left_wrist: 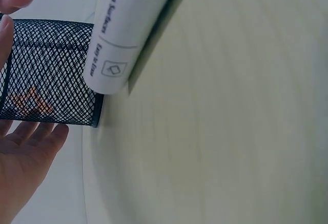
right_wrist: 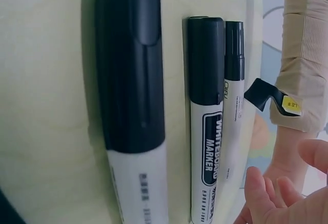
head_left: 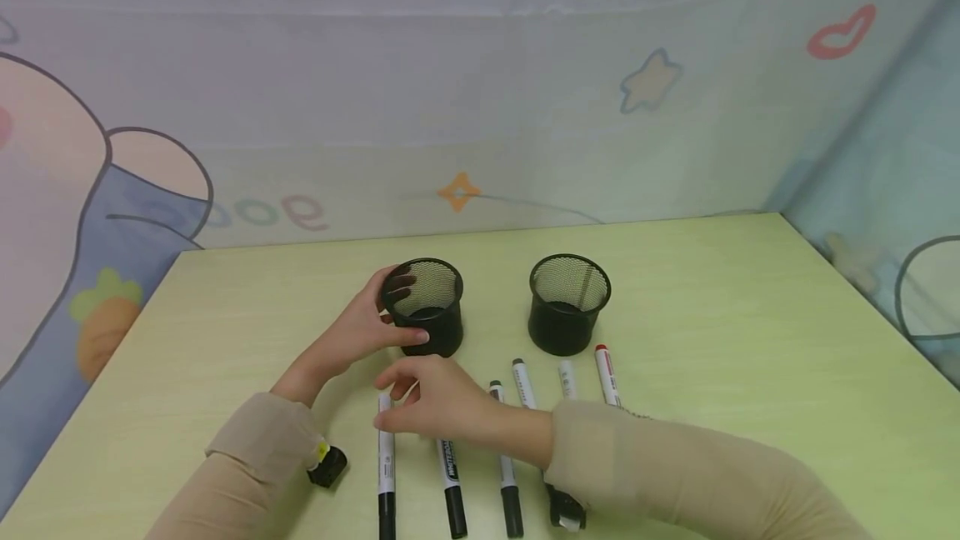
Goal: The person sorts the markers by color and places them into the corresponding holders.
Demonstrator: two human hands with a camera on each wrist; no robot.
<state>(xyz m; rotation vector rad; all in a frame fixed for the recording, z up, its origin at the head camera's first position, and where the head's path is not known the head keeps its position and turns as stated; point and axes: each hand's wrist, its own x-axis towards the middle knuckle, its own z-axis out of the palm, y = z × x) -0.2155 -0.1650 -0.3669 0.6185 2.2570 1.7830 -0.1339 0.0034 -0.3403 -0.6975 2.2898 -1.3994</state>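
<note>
My left hand (head_left: 363,323) holds a black mesh pen cup (head_left: 442,327), thumb on its front and fingers around its far left side. In the left wrist view, fingertips of the hand (left_wrist: 28,162) lie against the cup's mesh (left_wrist: 51,75). Over the upper end of the leftmost white marker with a black cap (head_left: 386,465) is my right hand (head_left: 442,398). Its fingers are loosely bent, with nothing visible between them. Beside that marker lies a whiteboard marker (head_left: 451,482), also seen in the right wrist view (right_wrist: 205,121).
A second black mesh cup (head_left: 566,327) stands to the right. More markers lie in a row, among them a black-capped one (head_left: 512,498) and a red-ended one (head_left: 608,377); my right sleeve (head_left: 675,457) partly covers the row. A printed cloth (head_left: 480,90) hangs behind the table (head_left: 750,340).
</note>
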